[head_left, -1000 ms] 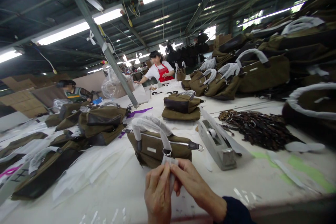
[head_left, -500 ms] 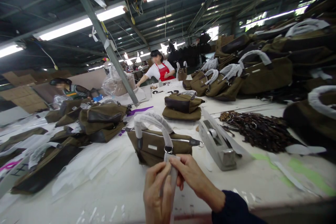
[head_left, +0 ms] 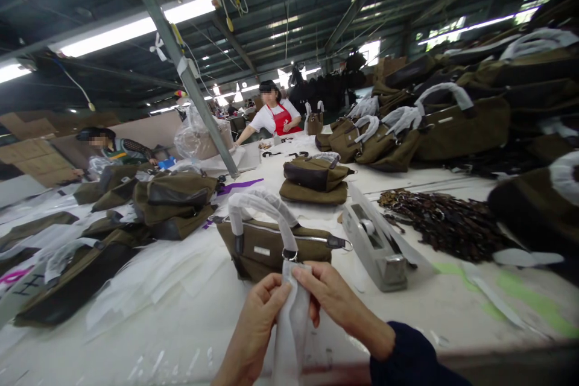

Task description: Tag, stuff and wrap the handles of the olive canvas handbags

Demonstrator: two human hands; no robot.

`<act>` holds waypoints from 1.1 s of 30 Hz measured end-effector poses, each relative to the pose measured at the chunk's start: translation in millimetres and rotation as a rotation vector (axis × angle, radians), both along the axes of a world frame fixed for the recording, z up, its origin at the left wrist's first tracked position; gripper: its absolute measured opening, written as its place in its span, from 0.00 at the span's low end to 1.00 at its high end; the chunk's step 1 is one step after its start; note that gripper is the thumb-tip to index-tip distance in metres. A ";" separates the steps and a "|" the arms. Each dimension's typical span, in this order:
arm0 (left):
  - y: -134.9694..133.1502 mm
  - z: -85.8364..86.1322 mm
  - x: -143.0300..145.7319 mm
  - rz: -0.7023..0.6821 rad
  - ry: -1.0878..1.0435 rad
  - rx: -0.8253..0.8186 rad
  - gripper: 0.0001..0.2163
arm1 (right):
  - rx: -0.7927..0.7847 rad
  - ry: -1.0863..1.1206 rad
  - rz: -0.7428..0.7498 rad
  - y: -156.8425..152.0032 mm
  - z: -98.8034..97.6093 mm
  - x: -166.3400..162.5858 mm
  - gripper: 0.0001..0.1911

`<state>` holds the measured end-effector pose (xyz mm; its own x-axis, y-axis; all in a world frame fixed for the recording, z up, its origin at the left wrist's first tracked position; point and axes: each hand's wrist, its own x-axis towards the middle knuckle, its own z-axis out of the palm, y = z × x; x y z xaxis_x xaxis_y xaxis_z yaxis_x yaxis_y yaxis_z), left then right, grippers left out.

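An olive handbag (head_left: 271, 258) with a silver zip and a small metal plate stands upright on the table in front of me. White paper wraps its raised handles (head_left: 257, 204). From the ring at the base of the nearer handle, a strip of white tissue paper (head_left: 292, 329) hangs down toward me. My left hand (head_left: 256, 322) pinches the strip's left edge between thumb and fingers. On the other edge, my right hand (head_left: 332, 295) pinches it close below the ring. Whether a strap lies inside the paper, I cannot tell.
A grey tape dispenser (head_left: 380, 253) stands right of the bag, beside a heap of dark leather straps (head_left: 446, 223). Olive bags pile up on the right (head_left: 461, 126) and left (head_left: 174, 202). White sheets (head_left: 158, 274) lie at left. A co-worker in a red apron (head_left: 281, 117) stands across the table.
My left hand has turned and shifted left and down, so more of the paper strip shows spread between my hands. My right hand keeps its pinch near the ring.
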<state>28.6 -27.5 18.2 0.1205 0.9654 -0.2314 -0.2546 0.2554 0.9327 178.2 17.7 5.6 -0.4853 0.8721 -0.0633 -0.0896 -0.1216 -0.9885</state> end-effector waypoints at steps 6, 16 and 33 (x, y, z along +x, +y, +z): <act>2.4 -7.2 9.4 0.099 -0.064 0.010 0.14 | 0.072 -0.123 0.051 -3.4 7.1 7.0 0.25; 10.6 -2.9 10.8 0.101 -0.043 -0.002 0.15 | -0.067 0.070 0.020 -5.1 -4.8 33.4 0.30; 16.5 -4.5 -6.3 -0.145 -0.016 0.081 0.17 | -0.010 -0.026 -0.256 1.4 -11.6 2.3 0.25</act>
